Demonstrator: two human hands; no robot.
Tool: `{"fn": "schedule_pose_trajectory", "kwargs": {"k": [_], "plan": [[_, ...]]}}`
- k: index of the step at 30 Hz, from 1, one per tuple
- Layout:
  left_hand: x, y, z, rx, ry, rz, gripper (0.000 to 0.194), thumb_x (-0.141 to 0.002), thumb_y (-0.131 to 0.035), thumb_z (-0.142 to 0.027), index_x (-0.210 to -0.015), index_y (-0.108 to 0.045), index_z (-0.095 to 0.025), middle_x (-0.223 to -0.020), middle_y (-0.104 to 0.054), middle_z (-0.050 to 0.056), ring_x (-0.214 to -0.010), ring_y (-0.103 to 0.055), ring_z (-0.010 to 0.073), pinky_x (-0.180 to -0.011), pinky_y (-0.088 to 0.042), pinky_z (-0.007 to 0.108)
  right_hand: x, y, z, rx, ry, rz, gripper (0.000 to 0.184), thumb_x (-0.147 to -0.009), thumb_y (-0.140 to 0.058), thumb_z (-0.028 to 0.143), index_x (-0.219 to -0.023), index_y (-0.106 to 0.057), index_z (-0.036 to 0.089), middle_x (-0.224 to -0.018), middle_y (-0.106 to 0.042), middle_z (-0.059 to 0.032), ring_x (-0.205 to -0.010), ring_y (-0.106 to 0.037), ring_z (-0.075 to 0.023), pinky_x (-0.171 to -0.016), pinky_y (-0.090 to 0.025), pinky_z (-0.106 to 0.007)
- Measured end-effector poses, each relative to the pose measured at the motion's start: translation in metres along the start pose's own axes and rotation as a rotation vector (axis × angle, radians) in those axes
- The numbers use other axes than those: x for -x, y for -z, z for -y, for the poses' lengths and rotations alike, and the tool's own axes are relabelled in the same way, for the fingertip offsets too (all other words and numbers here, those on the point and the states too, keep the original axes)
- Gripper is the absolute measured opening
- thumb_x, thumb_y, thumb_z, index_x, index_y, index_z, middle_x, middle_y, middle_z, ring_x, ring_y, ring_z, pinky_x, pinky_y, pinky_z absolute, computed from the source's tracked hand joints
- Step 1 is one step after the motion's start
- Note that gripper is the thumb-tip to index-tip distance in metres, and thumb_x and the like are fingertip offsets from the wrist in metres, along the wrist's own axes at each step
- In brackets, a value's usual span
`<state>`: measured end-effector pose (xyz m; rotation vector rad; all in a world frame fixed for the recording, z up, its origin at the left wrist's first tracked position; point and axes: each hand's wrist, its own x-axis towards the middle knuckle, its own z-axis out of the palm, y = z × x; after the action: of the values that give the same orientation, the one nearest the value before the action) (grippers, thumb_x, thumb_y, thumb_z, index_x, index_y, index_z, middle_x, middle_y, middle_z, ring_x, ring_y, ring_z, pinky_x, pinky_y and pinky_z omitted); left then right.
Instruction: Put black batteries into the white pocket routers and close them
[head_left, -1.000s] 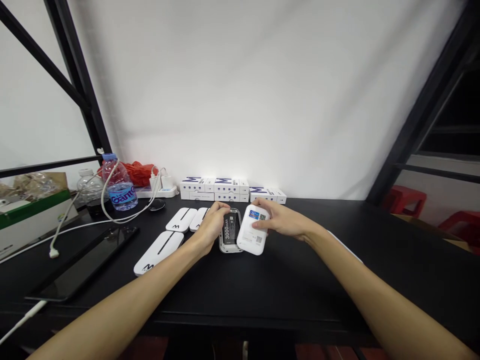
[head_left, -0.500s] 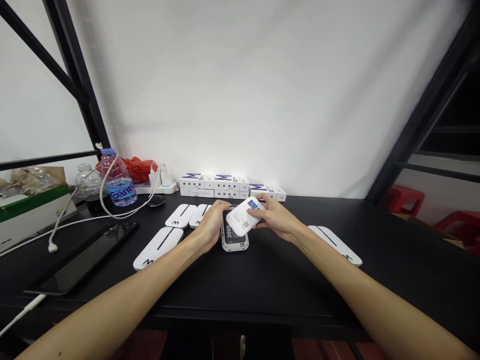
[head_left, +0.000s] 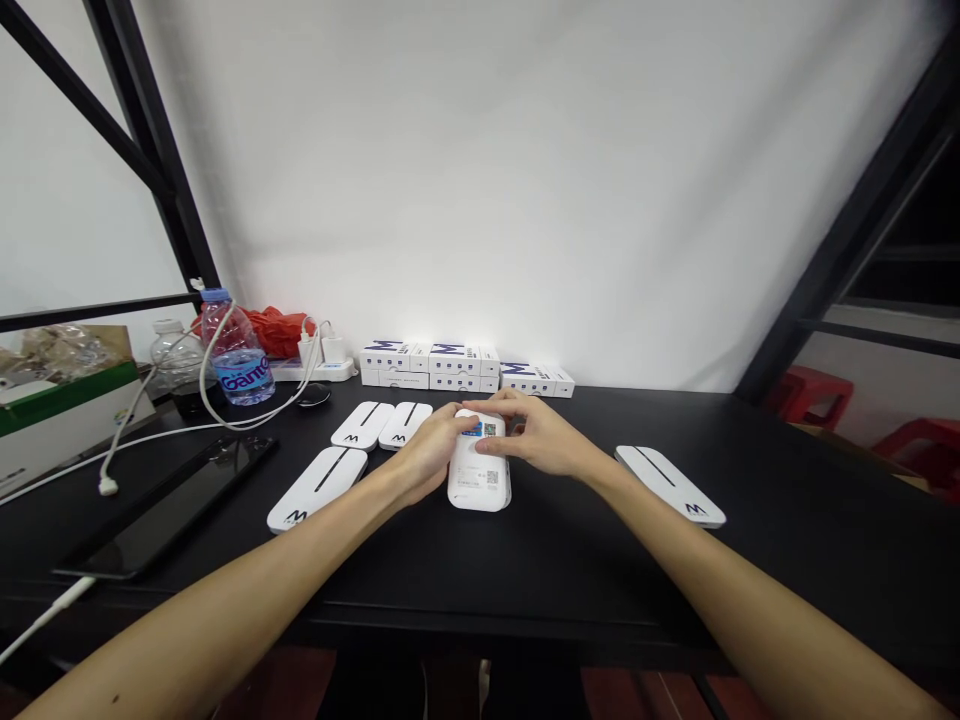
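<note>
A white pocket device [head_left: 478,478] lies back side up in the middle of the black table [head_left: 525,560], its white back cover with stickers now lying on it. My left hand [head_left: 427,455] grips the device's left side, fingers curled round it. My right hand [head_left: 534,436] rests on the cover's far right part, fingers pressing down on it. Three more white devices with a black stripe lie face up to the left [head_left: 316,488] [head_left: 363,425] [head_left: 405,424], and one lies to the right [head_left: 669,484].
White product boxes [head_left: 450,368] line the wall behind. At the left stand a water bottle [head_left: 234,350], a power strip with chargers [head_left: 319,362], white cables [head_left: 135,440], a dark tablet [head_left: 169,505] and a cardboard box [head_left: 60,410]. Red stools [head_left: 817,395] stand at the right.
My right hand has carried the white back cover from beside the device over its exposed battery and laid it on top. The battery is now hidden. My left hand stayed on the device.
</note>
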<state>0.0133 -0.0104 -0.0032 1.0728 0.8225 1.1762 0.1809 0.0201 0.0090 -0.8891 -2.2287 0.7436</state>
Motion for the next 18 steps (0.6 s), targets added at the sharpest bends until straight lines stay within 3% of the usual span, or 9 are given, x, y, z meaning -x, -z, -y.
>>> {"fn": "schedule_pose_trajectory", "kwargs": {"k": [4, 8, 11, 14, 18], "plan": [[0.001, 0.001, 0.002, -0.053, -0.006, 0.062, 0.019, -0.081, -0.06, -0.021, -0.099, -0.058, -0.016, -0.097, -0.066, 0.011, -0.088, -0.063, 0.0219, -0.079, -0.05, 0.036, 0.0, 0.005, 0.001, -0.005, 0.013, 0.063, 0.043, -0.078, -0.067, 0.032, -0.121, -0.062, 0.031, -0.104, -0.058, -0.0042, -0.089, -0.054, -0.0182, -0.079, -0.046, -0.036], [0.0, 0.003, 0.003, -0.14, -0.077, 0.016, 0.01, -0.083, -0.059, -0.023, -0.09, -0.055, -0.017, -0.09, -0.064, 0.006, -0.082, -0.061, 0.0186, -0.072, -0.048, 0.032, 0.0, 0.004, 0.004, -0.059, -0.042, -0.005, 0.042, -0.073, -0.071, 0.034, -0.112, -0.06, 0.024, -0.096, -0.061, -0.0032, -0.08, -0.053, -0.0163, -0.071, -0.045, -0.031], [0.0, 0.005, 0.002, -0.177, -0.173, -0.003, 0.011, -0.081, -0.061, -0.026, -0.083, -0.053, -0.019, -0.079, -0.058, 0.0, -0.072, -0.055, 0.0136, -0.064, -0.044, 0.025, 0.0, 0.0, 0.004, -0.053, -0.085, -0.117, 0.028, -0.079, -0.062, 0.046, -0.092, -0.055, 0.021, -0.079, -0.054, 0.0006, -0.067, -0.047, -0.0132, -0.059, -0.04, -0.026], [0.001, 0.004, 0.002, -0.186, -0.198, 0.065, 0.012, -0.081, -0.061, -0.028, -0.083, -0.052, -0.02, -0.076, -0.054, -0.002, -0.07, -0.051, 0.0115, -0.062, -0.041, 0.022, -0.001, -0.004, 0.001, 0.038, -0.057, -0.16, 0.036, -0.088, -0.046, 0.052, -0.07, -0.044, 0.02, -0.065, -0.042, 0.0033, -0.059, -0.038, -0.0115, -0.053, -0.03, -0.025], [0.001, 0.003, 0.001, -0.164, -0.17, 0.074, 0.012, -0.083, -0.059, -0.031, -0.085, -0.055, -0.02, -0.08, -0.055, -0.001, -0.074, -0.051, 0.0123, -0.065, -0.04, 0.023, -0.001, -0.007, 0.0, 0.052, 0.014, -0.147, 0.039, -0.091, -0.041, 0.048, -0.064, -0.037, 0.02, -0.062, -0.035, 0.0039, -0.057, -0.033, -0.0112, -0.052, -0.026, -0.025]]}}
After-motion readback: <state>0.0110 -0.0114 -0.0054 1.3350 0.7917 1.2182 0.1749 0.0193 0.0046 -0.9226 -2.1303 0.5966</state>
